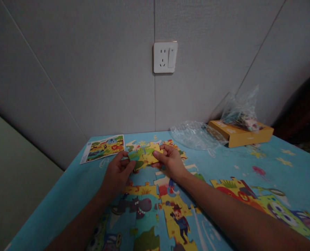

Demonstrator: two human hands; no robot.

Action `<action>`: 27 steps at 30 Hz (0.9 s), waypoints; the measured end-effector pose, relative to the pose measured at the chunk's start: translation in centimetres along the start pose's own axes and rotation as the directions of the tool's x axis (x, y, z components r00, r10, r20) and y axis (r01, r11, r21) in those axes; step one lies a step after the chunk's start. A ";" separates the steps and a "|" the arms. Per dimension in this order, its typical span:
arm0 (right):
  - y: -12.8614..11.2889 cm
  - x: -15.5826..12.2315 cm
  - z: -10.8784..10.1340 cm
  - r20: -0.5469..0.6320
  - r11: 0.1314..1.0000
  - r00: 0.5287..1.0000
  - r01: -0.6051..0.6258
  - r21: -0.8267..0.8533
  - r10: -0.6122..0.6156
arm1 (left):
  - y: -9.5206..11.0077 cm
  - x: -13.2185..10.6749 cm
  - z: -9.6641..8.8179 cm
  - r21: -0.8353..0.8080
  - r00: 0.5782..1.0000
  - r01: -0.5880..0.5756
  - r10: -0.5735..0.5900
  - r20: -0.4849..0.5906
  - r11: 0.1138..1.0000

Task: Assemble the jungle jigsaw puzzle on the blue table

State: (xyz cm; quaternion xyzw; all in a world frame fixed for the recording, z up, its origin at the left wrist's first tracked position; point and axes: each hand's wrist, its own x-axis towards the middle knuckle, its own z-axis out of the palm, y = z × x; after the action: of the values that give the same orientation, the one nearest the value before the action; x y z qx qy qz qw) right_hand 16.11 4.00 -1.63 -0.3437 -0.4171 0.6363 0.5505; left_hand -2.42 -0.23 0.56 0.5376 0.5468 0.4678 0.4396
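A few joined jigsaw pieces [147, 152], yellow and green, are held between my hands above the far part of the table. My left hand [119, 167] pinches their left edge, its thumb near a dark green patch. On the other side, my right hand [172, 159] has its thumb on top and its fingers curled behind the yellow end. Below my hands lies a joined section with a grey hippo [141, 205]. To its right is another section showing a figure in a hat [180, 221]. My right forearm partly covers the pieces beneath it.
A printed picture sheet [105, 148] lies at the far left. Crumpled clear plastic [194, 134] and a yellow box [249, 134] with a plastic bag on it rest at the back right. More joined pieces [232, 188] lie right of my forearm. Behind the blue patterned tablecloth [73, 195] stands a wall.
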 end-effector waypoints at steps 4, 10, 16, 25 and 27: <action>0.0 0.0 0.0 0.029 1.000 1.000 -0.003 0.009 0.003 | -0.3 0.0 -0.1 -0.006 1.000 0.003 -0.003 0.019 1.000; 0.1 -0.1 -0.1 0.079 0.999 0.996 0.035 0.018 -0.036 | -0.4 0.1 -0.2 -0.044 0.999 -0.033 0.033 0.008 0.998; 0.1 -0.2 -0.1 0.098 0.999 0.995 0.033 0.002 -0.033 | -0.2 0.2 -0.4 -0.062 0.998 -0.067 0.067 -0.016 0.996; 0.2 -0.2 -0.4 0.083 0.998 0.996 0.039 -0.045 -0.035 | -0.5 0.2 -0.6 -0.019 0.994 -0.111 0.110 -0.012 0.994; 0.2 -0.2 -0.4 0.078 0.997 0.996 0.047 -0.054 -0.042 | -0.4 0.2 -0.6 -0.025 0.995 -0.101 0.101 -0.008 0.995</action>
State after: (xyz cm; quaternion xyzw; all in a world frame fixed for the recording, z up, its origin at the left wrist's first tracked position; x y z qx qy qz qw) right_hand 16.42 3.85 -1.94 -0.3248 -0.4632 0.6247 0.5382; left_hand -3.07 -0.07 0.31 0.5575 0.5144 0.4979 0.4203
